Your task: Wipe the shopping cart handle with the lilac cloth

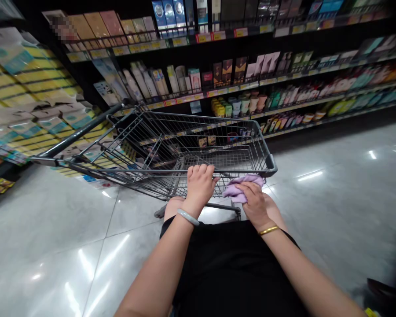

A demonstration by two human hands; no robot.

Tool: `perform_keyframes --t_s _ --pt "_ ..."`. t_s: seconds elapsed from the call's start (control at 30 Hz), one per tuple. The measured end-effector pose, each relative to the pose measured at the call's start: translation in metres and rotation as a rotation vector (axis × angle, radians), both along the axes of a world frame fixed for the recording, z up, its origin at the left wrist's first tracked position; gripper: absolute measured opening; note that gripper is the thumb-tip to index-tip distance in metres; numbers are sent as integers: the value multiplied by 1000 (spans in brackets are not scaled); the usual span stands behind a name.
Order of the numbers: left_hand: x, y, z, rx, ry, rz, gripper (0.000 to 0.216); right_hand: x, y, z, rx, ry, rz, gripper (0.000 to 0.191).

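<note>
Left hand (199, 185) pale-bangled, right hand (254, 203) gold-bangled, black clothes (231, 264).

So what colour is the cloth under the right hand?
Pale lilac; the cloth shows best in the head view.

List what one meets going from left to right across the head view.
Stacked yellow packs → cart handle → left hand, gripping the shopping cart → right hand, holding a purple cloth → shiny floor.

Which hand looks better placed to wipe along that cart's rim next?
Right, probably: the right hand presses the purple cloth on the cart rim, while the left hand only grips the wire.
</note>
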State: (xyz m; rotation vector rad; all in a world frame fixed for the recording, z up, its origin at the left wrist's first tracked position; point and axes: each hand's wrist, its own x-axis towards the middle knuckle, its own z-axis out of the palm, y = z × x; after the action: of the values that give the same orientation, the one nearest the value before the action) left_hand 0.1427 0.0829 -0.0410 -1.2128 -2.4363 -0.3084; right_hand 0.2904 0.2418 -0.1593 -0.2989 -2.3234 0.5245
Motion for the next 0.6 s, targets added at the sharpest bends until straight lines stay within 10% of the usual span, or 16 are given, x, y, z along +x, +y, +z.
perform_keyframes --t_s 0.2,0.43,0.6 --pt "0 1 1 -2 -12 -2 30 2 3 -14 -6 -132 -27 49" --pt "-2 2 -2 4 3 0 25 -23 -36 37 5 147 126 48" --pt "-9 -4 0 24 -10 -64 25 -33 -43 33 -20 17 116 52"
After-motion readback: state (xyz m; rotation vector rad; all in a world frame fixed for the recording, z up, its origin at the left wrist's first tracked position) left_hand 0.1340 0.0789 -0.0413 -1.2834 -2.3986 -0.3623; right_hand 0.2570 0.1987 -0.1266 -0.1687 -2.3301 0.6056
